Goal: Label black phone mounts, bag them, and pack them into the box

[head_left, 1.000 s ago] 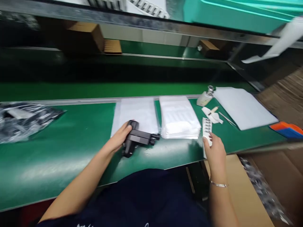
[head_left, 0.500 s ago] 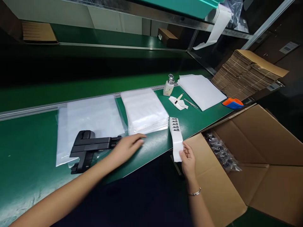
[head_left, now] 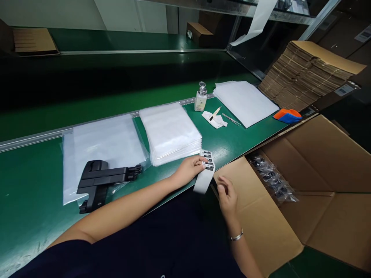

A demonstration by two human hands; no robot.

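My left hand point(head_left: 189, 170) pinches the edge of a white label strip point(head_left: 204, 182) with black printed labels at its upper end. The strip's blank lower part hangs past the table edge. My right hand point(head_left: 228, 197) is just right of the strip, apart from it, fingers loosely bent and nothing visible in them. Left of my left hand, a black plastic bracket-like part point(head_left: 106, 181) lies on a clear plastic bag point(head_left: 104, 139). Behind the strip is a stack of white plastic bags or sheets point(head_left: 171, 133).
A pump bottle point(head_left: 200, 99), a folded tissue point(head_left: 216, 120) with a small tool, tweezers point(head_left: 231, 119) and white sheets point(head_left: 245, 102) lie farther back. An open carton point(head_left: 327, 154) holding bagged parts stands right, below flattened cardboard point(head_left: 304, 77) and an orange-blue object point(head_left: 288, 116).
My left hand has moved right from beside the black part and taken hold of the label strip. My right hand has let go of it. The view has shifted slightly.
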